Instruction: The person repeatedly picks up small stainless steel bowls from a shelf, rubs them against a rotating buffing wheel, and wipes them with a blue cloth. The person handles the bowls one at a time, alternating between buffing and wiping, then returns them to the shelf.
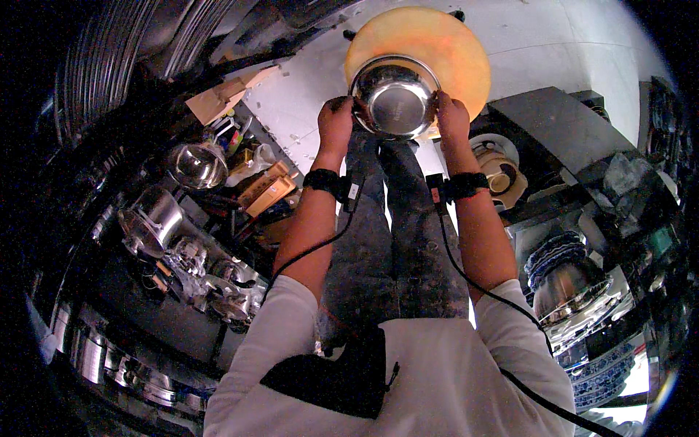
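A shiny round metal bowl (395, 98) is held out in front of me, its inside facing up and nothing seen in it. My left hand (336, 125) grips its left rim, fingers curled out of sight beneath. On the opposite rim, my right hand (453, 120) grips it the same way. Behind and partly under the bowl in the picture is a round yellow-orange stool or tabletop (437, 44) with dark feet at its edge. Whether the bowl touches that surface I cannot tell. Each of my wrists wears a black band with a cable.
Shelves at the left hold metal pots (151, 218), a glossy round bowl or lid (197, 165) and wooden boxes (268, 188). To the right stand a dark cabinet (557, 124), stacked plates and bowls (499, 175), and blue-patterned dishes (601, 375). Pale floor (291, 102) lies ahead.
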Motion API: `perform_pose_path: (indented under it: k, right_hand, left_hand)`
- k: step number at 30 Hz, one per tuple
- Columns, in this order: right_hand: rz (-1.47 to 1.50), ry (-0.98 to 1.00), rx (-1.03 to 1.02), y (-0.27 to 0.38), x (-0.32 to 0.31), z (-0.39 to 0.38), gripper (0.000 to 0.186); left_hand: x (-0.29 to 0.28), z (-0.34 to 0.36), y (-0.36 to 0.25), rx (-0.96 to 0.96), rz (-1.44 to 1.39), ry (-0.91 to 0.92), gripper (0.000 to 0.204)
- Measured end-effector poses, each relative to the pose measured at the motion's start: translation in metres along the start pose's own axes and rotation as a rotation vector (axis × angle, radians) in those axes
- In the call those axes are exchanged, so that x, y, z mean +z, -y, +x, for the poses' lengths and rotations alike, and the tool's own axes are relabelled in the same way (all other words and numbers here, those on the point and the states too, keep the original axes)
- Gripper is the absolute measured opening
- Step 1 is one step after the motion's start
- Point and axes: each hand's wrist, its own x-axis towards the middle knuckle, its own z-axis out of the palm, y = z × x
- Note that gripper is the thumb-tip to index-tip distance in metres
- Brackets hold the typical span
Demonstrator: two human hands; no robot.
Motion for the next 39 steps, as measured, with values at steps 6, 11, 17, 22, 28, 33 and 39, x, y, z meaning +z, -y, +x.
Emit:
perform_pose_path:
  k: [6, 11, 17, 22, 28, 33, 39]
  right_hand:
    - [0.024, -0.017, -0.009, 0.001, -0.001, -0.003, 0.04]
    - [0.151, 0.058, -0.022, -0.002, 0.001, -0.004, 0.035]
    - [0.087, 0.047, -0.009, 0.004, -0.003, -0.007, 0.031]
    - [0.094, 0.01, -0.034, -0.014, -0.005, 0.019, 0.033]
    - [0.129, 0.075, -0.1, -0.015, -0.002, 0.04, 0.024]
    - [0.172, 0.087, -0.048, -0.019, -0.002, 0.051, 0.026]
    - [0.045, -0.106, -0.089, -0.032, 0.008, 0.058, 0.039]
  left_hand:
    - [0.001, -0.002, -0.019, 0.21, 0.328, 0.095, 0.023]
    - [0.008, 0.026, 0.038, 0.425, 0.494, -0.228, 0.033]
    - [0.007, -0.014, -0.028, 0.082, -0.04, 0.065, 0.026]
    - [-0.007, 0.018, 0.016, 0.025, -0.07, 0.009, 0.023]
    - [-0.006, 0.038, 0.021, 0.118, 0.186, 0.007, 0.029]
    - [-0.002, 0.054, 0.038, -0.019, 0.138, 0.063, 0.036]
    - [0.014, 0.041, 0.01, -0.093, 0.113, -0.04, 0.037]
